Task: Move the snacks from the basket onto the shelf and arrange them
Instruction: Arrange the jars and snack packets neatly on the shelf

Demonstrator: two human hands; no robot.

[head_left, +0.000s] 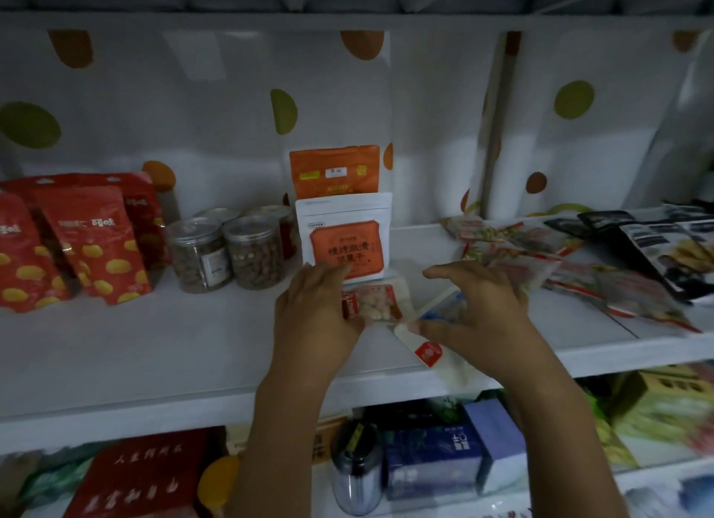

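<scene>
Left fingers (328,276) against small snack packet (376,305)

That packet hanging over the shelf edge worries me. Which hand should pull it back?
Right. The right hand is over that packet; the left hand touches the nut packet instead.

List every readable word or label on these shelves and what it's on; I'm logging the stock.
"PIPPER": small tag on the white pouch.
Orange panel on the same pouch: large Chinese characters, too blurred to read surely.
Red bags: Chinese brand characters, blurred.
Orange pouch behind, jars, lower-shelf boxes: labels too small or blurred.
</scene>
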